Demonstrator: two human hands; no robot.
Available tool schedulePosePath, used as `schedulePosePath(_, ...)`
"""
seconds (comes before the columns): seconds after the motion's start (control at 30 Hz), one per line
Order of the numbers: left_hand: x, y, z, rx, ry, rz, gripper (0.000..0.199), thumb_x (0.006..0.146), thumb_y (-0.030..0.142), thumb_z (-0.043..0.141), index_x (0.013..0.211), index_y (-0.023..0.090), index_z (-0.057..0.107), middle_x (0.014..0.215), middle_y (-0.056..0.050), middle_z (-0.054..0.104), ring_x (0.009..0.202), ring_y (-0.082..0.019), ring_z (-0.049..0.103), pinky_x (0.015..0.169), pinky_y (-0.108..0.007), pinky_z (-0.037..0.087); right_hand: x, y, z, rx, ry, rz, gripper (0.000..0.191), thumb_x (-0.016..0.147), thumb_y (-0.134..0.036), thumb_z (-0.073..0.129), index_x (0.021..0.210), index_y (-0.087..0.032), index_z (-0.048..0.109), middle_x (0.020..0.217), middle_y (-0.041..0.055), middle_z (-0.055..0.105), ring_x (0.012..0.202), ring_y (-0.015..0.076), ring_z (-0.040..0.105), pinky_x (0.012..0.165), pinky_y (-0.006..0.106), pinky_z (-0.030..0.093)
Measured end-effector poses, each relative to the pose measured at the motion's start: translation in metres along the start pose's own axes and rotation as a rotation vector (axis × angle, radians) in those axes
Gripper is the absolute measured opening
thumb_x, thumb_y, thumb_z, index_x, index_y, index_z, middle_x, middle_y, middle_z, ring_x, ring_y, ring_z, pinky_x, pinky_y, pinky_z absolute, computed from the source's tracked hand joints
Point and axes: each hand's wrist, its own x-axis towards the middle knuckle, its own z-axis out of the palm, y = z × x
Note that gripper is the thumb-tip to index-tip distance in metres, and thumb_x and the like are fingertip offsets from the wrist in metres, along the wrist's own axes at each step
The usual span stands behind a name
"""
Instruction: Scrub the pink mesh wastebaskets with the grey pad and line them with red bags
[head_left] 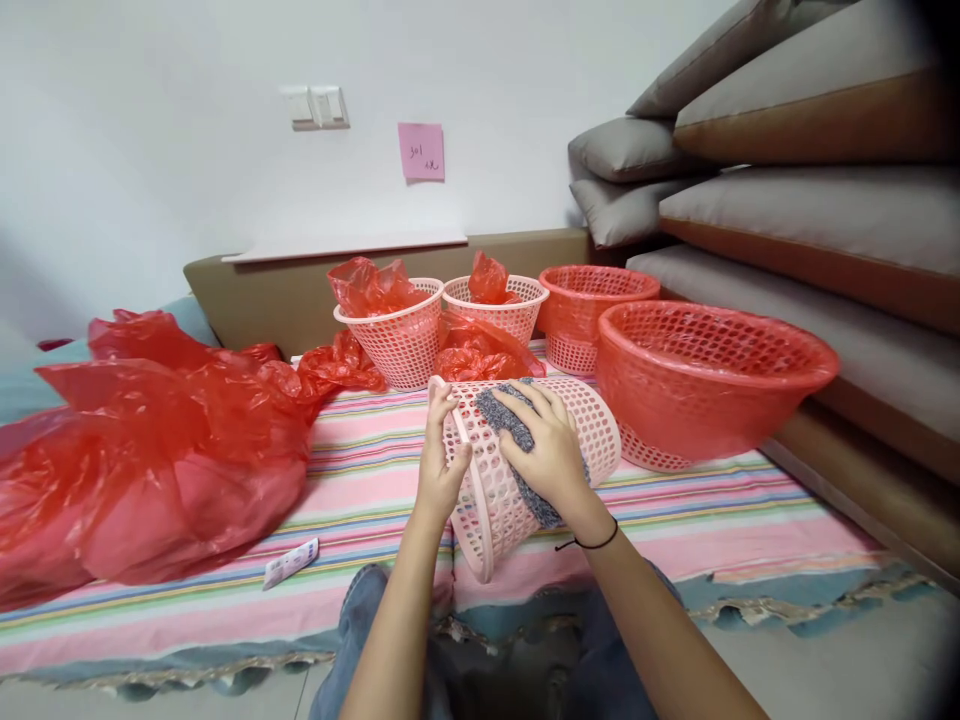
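A pale pink plastic wastebasket [517, 490] with a lattice of holes lies on its side in front of me, its rim facing left. My left hand [444, 450] grips that rim, thumb on the near side and fingers over the edge. Under my right hand [544, 440] is a speckled grey cloth [541, 505], held against the upper side of the wastebasket with the fingers somewhat spread. Part of the cloth hangs down the near side. A dark cord circles my right wrist.
Behind stand two pink baskets [405, 345] with red plastic bags inside. Two baskets wrapped in red plastic [705, 385] stand at the right, beside stacked grey cushions [810, 210]. A large red bag [165, 460] and a small white packet [291, 563] lie left on the striped cloth [360, 480].
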Motion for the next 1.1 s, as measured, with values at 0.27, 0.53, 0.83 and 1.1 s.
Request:
schedulePosePath(0.27, -0.004, 0.011, 0.001, 0.009, -0.044, -0.041, 0.054, 0.091, 0.058, 0.053, 0.137, 0.031, 0.044, 0.157, -0.013, 0.035, 0.152, -0.035, 0.018, 0.117, -0.063, 0.02, -0.012, 0.081, -0.016, -0.064, 0.131, 0.195, 0.044, 0.088, -0.031, 0.052, 0.13, -0.023, 0.063, 0.137, 0.0088, 0.06, 0.128, 0.029, 0.048, 0.112, 0.055, 0.036)
schedulePosePath(0.53, -0.005, 0.008, 0.006, 0.017, -0.042, -0.021, 0.053, 0.093, 0.059, 0.047, 0.139, 0.033, 0.039, 0.158, -0.012, 0.031, 0.152, -0.034, 0.016, 0.118, -0.064, 0.015, -0.021, 0.017, -0.001, -0.101, 0.174, 0.138, 0.044, 0.087, -0.028, 0.053, 0.13, -0.029, 0.062, 0.141, 0.0036, 0.057, 0.134, 0.0311, 0.043, 0.111, 0.056, 0.035)
schedulePosePath(0.83, -0.003, 0.019, 0.001, 0.038, -0.048, -0.006, 0.053, 0.093, 0.06, 0.048, 0.138, 0.032, 0.043, 0.157, -0.012, 0.035, 0.15, -0.036, 0.023, 0.117, -0.065, 0.019, -0.017, 0.016, -0.005, -0.052, 0.104, 0.112, 0.046, 0.087, -0.028, 0.053, 0.133, -0.03, 0.06, 0.141, 0.0021, 0.057, 0.133, 0.0292, 0.045, 0.111, 0.052, 0.038)
schedulePosePath(1.1, -0.012, 0.017, 0.007, 0.058, -0.061, 0.024, 0.054, 0.094, 0.061, 0.043, 0.14, 0.033, 0.037, 0.156, -0.012, 0.033, 0.15, -0.035, 0.022, 0.117, -0.064, 0.02, -0.018, 0.067, -0.017, -0.166, 0.267, 0.348, 0.041, 0.089, -0.034, 0.052, 0.128, -0.029, 0.064, 0.136, 0.0085, 0.06, 0.127, 0.033, 0.048, 0.104, 0.061, 0.039)
